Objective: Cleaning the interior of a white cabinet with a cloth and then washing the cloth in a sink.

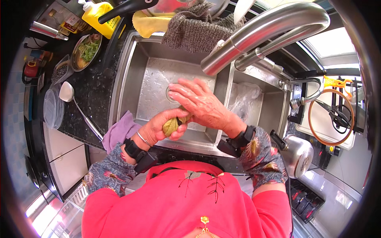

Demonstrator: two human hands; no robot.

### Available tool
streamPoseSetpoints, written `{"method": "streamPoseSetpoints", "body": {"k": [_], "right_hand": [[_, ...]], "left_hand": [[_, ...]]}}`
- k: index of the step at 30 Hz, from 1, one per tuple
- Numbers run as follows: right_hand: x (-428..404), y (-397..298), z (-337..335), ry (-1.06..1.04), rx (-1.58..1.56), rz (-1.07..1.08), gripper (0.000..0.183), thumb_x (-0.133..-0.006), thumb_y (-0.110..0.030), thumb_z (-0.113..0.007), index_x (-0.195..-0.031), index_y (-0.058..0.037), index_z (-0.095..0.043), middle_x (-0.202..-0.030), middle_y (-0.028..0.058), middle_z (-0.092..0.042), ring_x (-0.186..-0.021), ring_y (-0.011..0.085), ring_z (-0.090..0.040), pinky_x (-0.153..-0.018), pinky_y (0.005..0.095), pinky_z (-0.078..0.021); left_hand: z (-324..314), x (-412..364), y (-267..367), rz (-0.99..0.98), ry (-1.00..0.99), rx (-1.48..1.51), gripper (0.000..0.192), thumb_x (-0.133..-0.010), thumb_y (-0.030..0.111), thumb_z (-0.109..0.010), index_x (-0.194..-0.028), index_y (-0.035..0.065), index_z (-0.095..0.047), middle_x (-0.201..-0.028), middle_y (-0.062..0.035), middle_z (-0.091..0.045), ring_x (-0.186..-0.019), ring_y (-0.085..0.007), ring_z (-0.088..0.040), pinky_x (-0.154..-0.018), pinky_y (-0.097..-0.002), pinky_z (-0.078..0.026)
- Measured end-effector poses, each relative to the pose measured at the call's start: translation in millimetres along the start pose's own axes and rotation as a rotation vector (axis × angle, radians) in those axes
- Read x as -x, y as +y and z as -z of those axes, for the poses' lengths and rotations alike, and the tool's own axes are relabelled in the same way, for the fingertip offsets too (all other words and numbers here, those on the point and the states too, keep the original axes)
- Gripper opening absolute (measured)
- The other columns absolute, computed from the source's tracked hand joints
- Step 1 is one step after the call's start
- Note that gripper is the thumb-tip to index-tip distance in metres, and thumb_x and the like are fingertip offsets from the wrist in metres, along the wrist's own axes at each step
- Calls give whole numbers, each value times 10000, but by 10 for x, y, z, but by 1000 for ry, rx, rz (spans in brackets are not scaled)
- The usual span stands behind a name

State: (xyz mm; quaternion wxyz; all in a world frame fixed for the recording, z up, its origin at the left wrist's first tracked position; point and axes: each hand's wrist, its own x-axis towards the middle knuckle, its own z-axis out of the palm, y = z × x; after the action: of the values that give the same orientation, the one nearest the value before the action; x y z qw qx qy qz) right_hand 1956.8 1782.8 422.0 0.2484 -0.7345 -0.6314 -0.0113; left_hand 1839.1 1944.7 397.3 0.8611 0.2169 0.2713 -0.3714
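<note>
A wrung-up yellow-green cloth [171,126] is bunched in my left hand [160,123], its thumb along the top and fingers curled beneath. My right hand [198,102] meets the cloth's other end. Its fingers stretch out over the basin, and its palm and thumb are hidden, so I cannot tell whether it grips the cloth. Both hands look wet. They are above the larger basin of a stainless steel double sink [157,71], which has water drops and a drain [171,92]. The steel faucet [238,44] arches in from the upper right.
A purple cloth [120,131] drapes over the sink's left front edge. Left on the counter are a ladle [80,108], plastic lids [53,107], a bowl of greens [86,52] and a yellow bottle [101,17]. A plastic bag [245,95] lies in the smaller basin; a metal kettle [297,154] stands right.
</note>
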Motion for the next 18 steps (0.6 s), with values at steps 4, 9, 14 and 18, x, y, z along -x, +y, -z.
{"method": "streamPoseSetpoints", "body": {"k": [4,9,14,18], "right_hand": [[8,76,-98,-90,-225,201,336,-747,-138,-607,-1055,-62,-497,-1013,98,-556,-1022,296,-561,-843,384,-469],[76,66,-199,-125,-323,75,195,-733,-57,-586,-892,-46,-472,-823,115,-520,-743,303,-610,-540,370,-494],[118,23,-318,-169,-93,-100,187,-724,-76,-609,-860,-43,-484,-769,111,-548,-668,322,-613,-521,395,-483],[135,-43,-395,-321,-38,-341,206,-726,-169,-635,-816,-27,-517,-726,147,-625,-645,361,-625,-563,456,-501]], "left_hand": [[49,54,-30,49,-130,-249,384,-867,363,-570,-991,2,-536,-626,-62,-525,-432,-152,-479,-394,-264,-372],[69,166,23,-76,-159,-349,348,-842,277,-664,-1021,11,-528,-663,-30,-548,-501,-120,-541,-448,-247,-428],[102,216,116,-150,-102,-611,373,-777,201,-729,-1026,19,-519,-724,-32,-564,-548,-109,-552,-501,-247,-438],[130,114,98,-501,227,-1375,388,-718,130,-719,-1015,3,-503,-678,-100,-588,-563,-211,-606,-533,-336,-475]]}}
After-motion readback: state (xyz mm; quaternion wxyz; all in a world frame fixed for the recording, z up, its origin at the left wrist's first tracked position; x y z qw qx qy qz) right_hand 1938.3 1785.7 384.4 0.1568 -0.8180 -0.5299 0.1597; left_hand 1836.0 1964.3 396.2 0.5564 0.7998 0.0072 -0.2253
